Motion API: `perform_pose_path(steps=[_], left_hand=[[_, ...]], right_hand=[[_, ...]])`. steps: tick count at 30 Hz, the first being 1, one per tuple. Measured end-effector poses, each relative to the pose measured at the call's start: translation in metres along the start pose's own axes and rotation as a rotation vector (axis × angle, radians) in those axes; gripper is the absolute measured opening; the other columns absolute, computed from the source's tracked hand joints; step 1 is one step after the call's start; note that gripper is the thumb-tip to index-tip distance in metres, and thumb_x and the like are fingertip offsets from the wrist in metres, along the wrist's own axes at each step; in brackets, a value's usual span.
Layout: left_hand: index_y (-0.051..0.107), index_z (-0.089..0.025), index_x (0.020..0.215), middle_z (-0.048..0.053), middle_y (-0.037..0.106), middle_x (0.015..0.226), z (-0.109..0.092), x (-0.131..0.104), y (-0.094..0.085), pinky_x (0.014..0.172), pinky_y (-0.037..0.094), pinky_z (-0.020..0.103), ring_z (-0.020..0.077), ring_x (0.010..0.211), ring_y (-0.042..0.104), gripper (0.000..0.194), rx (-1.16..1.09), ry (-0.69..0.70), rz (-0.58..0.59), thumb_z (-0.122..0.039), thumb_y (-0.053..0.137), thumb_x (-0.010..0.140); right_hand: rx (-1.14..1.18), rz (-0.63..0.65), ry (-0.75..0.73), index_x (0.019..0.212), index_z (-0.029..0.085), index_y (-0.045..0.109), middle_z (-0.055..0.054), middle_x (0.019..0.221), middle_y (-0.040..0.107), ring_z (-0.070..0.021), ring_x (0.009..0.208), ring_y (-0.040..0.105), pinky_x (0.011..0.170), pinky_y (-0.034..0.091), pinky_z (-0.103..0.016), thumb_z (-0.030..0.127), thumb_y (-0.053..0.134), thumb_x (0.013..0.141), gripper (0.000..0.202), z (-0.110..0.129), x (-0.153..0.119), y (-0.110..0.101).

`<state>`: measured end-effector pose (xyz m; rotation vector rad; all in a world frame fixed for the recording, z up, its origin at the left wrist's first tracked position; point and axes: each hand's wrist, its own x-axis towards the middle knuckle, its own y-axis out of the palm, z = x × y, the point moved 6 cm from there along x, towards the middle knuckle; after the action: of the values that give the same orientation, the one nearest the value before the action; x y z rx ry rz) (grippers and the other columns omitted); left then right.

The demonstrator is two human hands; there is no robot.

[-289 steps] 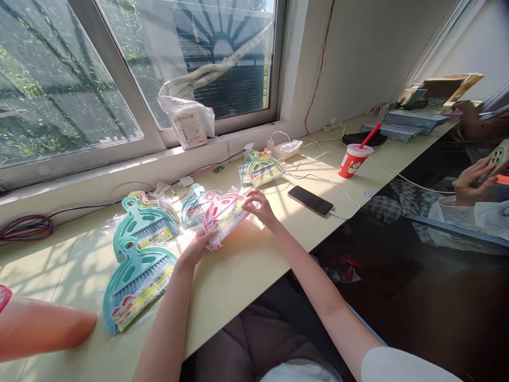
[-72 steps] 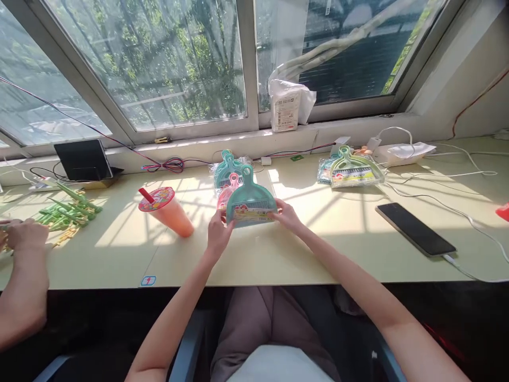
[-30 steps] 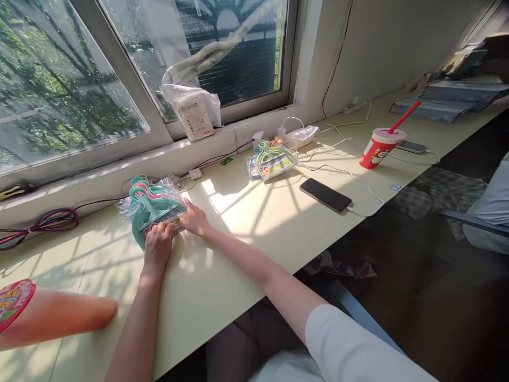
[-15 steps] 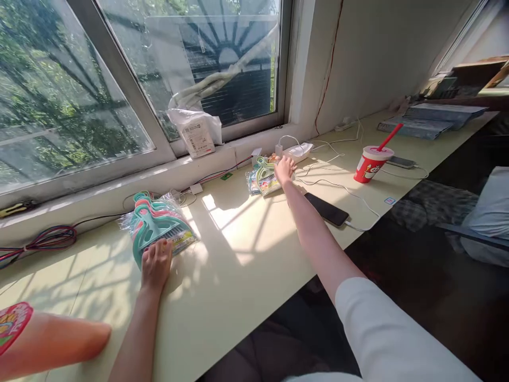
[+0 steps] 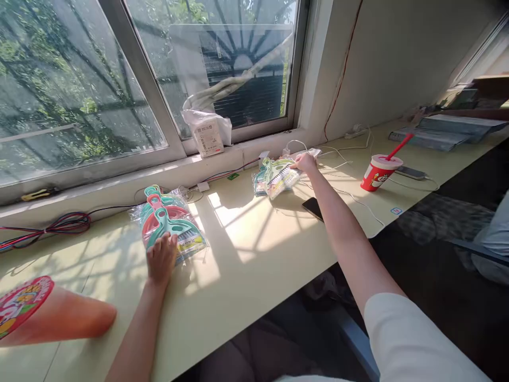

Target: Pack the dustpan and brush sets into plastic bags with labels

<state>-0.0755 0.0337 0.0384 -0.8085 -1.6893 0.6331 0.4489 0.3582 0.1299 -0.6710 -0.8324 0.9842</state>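
Note:
On the left part of the table lies a stack of small dustpan-and-brush sets in clear wrappers. My left hand has its fingers curled over the near edge of the top turquoise dustpan set. A pink dustpan shows just beneath it. Farther off to the right, my right hand grips the right edge of a pale green dustpan set, which is tilted up. Under that one, partly covered, is a bluish wrapped set.
A phone lies partly under my right forearm. Beyond it are a red cup with a straw and charging cables. An orange-pink cup-like object lies at the near left. A bundled cable runs along the window side.
My right hand has tilted the pale green set up from the one below. With my left hand, the top turquoise set has slid towards me, uncovering more of the pink one. The view has shifted slightly.

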Motion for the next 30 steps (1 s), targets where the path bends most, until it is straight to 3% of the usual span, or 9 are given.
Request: perform_pose_path(steps=[3,7,9,13,15,18,21,24,30], left_hand=[[0.067,-0.024,0.094,0.013,0.066,0.113,-0.015,0.001,-0.013,0.102,0.032,0.052,0.0314,0.107,0.055,0.019,-0.076,-0.069,-0.080,-0.034,0.051,0.092],[0.065,-0.021,0.103,0.016,0.062,0.121,-0.066,0.016,-0.012,0.107,0.033,0.057,0.0352,0.119,0.052,0.023,-0.233,-0.087,-0.096,-0.037,0.057,0.089],[0.061,-0.019,0.115,0.016,0.062,0.120,-0.092,0.031,0.004,0.104,0.043,0.052,0.0322,0.116,0.057,0.036,-0.514,-0.156,-0.101,-0.044,0.060,0.088],[0.061,-0.019,0.116,0.012,0.071,0.096,-0.134,0.058,0.073,0.083,0.059,0.044,0.0254,0.089,0.071,0.047,-1.173,-0.422,0.195,-0.058,0.049,0.092],[0.064,-0.020,0.109,0.012,0.073,0.091,-0.138,0.061,0.095,0.077,0.061,0.044,0.0249,0.081,0.072,0.039,-1.244,-0.553,0.213,-0.052,0.059,0.088],[0.062,-0.017,0.117,0.012,0.074,0.099,-0.135,0.054,0.112,0.080,0.061,0.042,0.0241,0.084,0.073,0.037,-1.254,-0.644,0.226,-0.040,0.062,0.088],[0.055,-0.013,0.129,0.016,0.071,0.116,-0.134,0.042,0.120,0.088,0.059,0.041,0.0257,0.101,0.072,0.043,-1.286,-0.612,0.230,-0.037,0.055,0.093],[0.048,-0.019,0.138,0.016,0.064,0.130,-0.132,0.033,0.125,0.092,0.058,0.044,0.0266,0.112,0.068,0.050,-1.312,-0.601,0.172,-0.043,0.054,0.094],[0.045,-0.031,0.143,0.011,0.058,0.140,-0.129,0.030,0.121,0.095,0.057,0.042,0.0246,0.126,0.060,0.058,-1.248,-0.527,0.076,-0.064,0.040,0.096]], right_hand=[[0.104,0.097,-0.020,0.093,0.010,0.074,-0.015,0.101,0.071,-0.0247,0.102,0.063,0.094,0.048,-0.039,0.029,0.086,0.072,0.031,0.010,-0.006,-0.014],[0.520,0.168,-0.103,0.092,0.010,0.073,-0.012,0.093,0.073,-0.0233,0.090,0.067,0.084,0.053,-0.038,0.037,0.081,0.076,0.033,0.035,-0.052,-0.012],[0.780,0.261,-0.149,0.090,0.011,0.073,-0.011,0.088,0.073,-0.0220,0.084,0.068,0.076,0.055,-0.035,0.041,0.082,0.074,0.035,0.053,-0.087,0.005],[0.998,0.500,-0.236,0.085,0.014,0.073,-0.005,0.076,0.071,-0.0201,0.074,0.068,0.070,0.056,-0.031,0.044,0.082,0.071,0.034,0.088,-0.159,0.053],[0.941,0.481,-0.230,0.091,0.015,0.073,-0.005,0.080,0.072,-0.0209,0.078,0.069,0.074,0.057,-0.033,0.041,0.078,0.077,0.030,0.093,-0.185,0.072],[0.722,0.221,-0.202,0.112,0.020,0.068,-0.009,0.110,0.070,-0.0255,0.101,0.067,0.090,0.055,-0.041,0.030,0.077,0.080,0.035,0.086,-0.212,0.079],[0.552,0.045,-0.409,0.112,0.021,0.066,-0.014,0.122,0.065,-0.0307,0.117,0.059,0.101,0.048,-0.045,0.028,0.073,0.085,0.029,0.095,-0.239,0.077],[0.544,0.238,-0.518,0.087,0.021,0.066,-0.010,0.091,0.068,-0.0272,0.095,0.065,0.093,0.051,-0.042,0.035,0.060,0.095,0.017,0.106,-0.258,0.095],[0.889,0.576,-0.055,0.065,0.023,0.054,-0.002,0.064,0.062,-0.0181,0.067,0.066,0.076,0.058,-0.034,0.033,0.051,0.100,0.036,0.092,-0.254,0.143]])
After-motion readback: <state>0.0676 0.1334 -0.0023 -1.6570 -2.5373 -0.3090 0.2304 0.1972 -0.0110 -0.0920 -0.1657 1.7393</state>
